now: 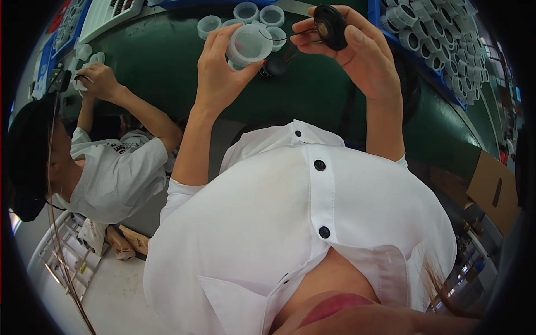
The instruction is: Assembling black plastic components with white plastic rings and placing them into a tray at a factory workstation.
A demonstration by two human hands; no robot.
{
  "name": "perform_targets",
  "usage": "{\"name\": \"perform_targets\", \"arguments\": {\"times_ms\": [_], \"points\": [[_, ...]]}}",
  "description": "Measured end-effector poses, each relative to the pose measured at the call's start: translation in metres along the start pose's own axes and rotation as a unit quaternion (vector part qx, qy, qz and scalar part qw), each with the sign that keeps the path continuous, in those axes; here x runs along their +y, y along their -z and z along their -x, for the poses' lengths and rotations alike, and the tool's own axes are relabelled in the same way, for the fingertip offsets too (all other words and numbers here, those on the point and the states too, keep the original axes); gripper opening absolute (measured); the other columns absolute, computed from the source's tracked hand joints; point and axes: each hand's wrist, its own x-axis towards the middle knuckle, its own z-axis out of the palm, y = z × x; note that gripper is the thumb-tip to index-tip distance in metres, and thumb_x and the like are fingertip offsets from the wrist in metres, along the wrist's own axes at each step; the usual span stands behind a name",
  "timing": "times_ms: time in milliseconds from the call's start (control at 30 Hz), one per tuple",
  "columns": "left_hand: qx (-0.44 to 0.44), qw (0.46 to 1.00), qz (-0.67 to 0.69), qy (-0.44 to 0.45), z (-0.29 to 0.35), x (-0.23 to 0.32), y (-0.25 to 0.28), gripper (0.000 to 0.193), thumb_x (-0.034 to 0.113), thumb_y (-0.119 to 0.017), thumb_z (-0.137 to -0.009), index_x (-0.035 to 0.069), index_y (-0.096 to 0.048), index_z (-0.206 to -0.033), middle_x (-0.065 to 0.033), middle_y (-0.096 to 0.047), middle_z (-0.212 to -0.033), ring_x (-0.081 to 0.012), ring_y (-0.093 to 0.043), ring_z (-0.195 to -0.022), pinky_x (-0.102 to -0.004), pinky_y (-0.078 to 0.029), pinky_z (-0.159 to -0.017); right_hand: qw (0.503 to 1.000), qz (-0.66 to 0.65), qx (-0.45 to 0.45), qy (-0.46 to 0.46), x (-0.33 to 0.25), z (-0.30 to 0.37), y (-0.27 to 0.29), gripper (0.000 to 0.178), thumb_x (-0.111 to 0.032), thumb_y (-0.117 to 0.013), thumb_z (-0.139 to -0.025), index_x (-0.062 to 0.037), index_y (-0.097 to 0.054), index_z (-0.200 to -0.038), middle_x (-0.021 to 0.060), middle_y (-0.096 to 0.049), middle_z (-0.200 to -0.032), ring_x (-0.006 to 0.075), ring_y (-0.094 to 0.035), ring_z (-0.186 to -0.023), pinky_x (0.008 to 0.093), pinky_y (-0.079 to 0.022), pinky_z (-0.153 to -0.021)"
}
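Observation:
My left hand [215, 81] grips a translucent plastic cup [249, 47] between thumb and fingers, its open mouth facing up toward me. In my right hand [371, 64] is a small round black speaker [331, 27], held tilted on edge by thumb and fingers. Thin dark wires run from the speaker toward the cup's rim; whether they pass through its wall I cannot tell. Just beyond the cup, several similar translucent cups [245, 11] stand close together. Another round dark part [274, 67], with reddish wires, lies on the table below and between my hands.
The green table [162, 56] spans the work area. A blue bin [399, 42] at the right is heaped with white plastic rings [446, 47]. At the left a co-worker [114, 162] handles small white pieces. A cardboard box [494, 192] stands at the lower right.

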Motion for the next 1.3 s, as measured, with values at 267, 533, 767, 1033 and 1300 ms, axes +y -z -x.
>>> {"name": "perform_targets", "arguments": {"times_ms": [267,533,767,1033,1300], "points": [[0.004,1.0,0.008,-0.012,0.0,0.002,0.001,0.063,0.015,-0.083,-0.067,0.006,-0.059,-0.125,-0.0085,-0.059,-0.116,-0.0211,-0.06,-0.105,-0.0317,-0.049,-0.087,1.0,-0.006,-0.008,-0.001,0.0,0.004,-0.009,0.05,-0.029,-0.064,-0.092,0.0092,-0.048,-0.12,0.0292,-0.06,-0.115,0.0352,-0.065,-0.103,0.044,-0.054,-0.091],[0.008,0.999,0.023,-0.03,0.003,0.007,0.003,0.064,0.013,-0.083,-0.068,0.008,-0.058,-0.126,-0.0075,-0.058,-0.117,-0.0203,-0.059,-0.106,-0.0314,-0.049,-0.088,1.0,0.008,-0.022,0.02,0.003,0.001,-0.005,0.05,-0.029,-0.064,-0.092,0.0094,-0.048,-0.12,0.0278,-0.062,-0.113,0.0333,-0.066,-0.102,0.0429,-0.054,-0.091],[0.009,0.999,0.025,-0.042,0.004,0.01,0.003,0.064,0.012,-0.083,-0.067,0.008,-0.059,-0.126,-0.0077,-0.058,-0.117,-0.0203,-0.059,-0.107,-0.0312,-0.049,-0.089,1.0,0.004,-0.022,0.01,0.008,0.0,-0.001,0.048,-0.028,-0.063,-0.093,0.009,-0.049,-0.12,0.0257,-0.062,-0.113,0.0315,-0.066,-0.102,0.0417,-0.054,-0.09],[-0.011,0.999,0.029,-0.023,0.003,0.021,0.0,0.062,0.014,-0.083,-0.067,0.008,-0.059,-0.123,-0.0116,-0.055,-0.121,-0.0301,-0.059,-0.109,-0.0383,-0.049,-0.092,0.999,0.037,0.021,-0.026,0.023,-0.007,0.003,0.054,-0.026,-0.068,-0.09,0.0091,-0.047,-0.125,0.0278,-0.06,-0.118,0.0342,-0.065,-0.105,0.0447,-0.053,-0.093],[-0.148,0.968,0.14,0.147,0.0,0.02,-0.009,0.067,0.014,-0.084,-0.07,0.003,-0.053,-0.129,-0.0087,-0.06,-0.114,-0.0177,-0.062,-0.105,-0.0305,-0.052,-0.088,0.872,0.478,0.031,0.099,0.04,-0.001,0.003,0.034,-0.019,-0.079,-0.078,-0.0031,-0.069,-0.107,0.0065,-0.069,-0.108,0.0157,-0.064,-0.092,0.0276,-0.052,-0.077]]}}
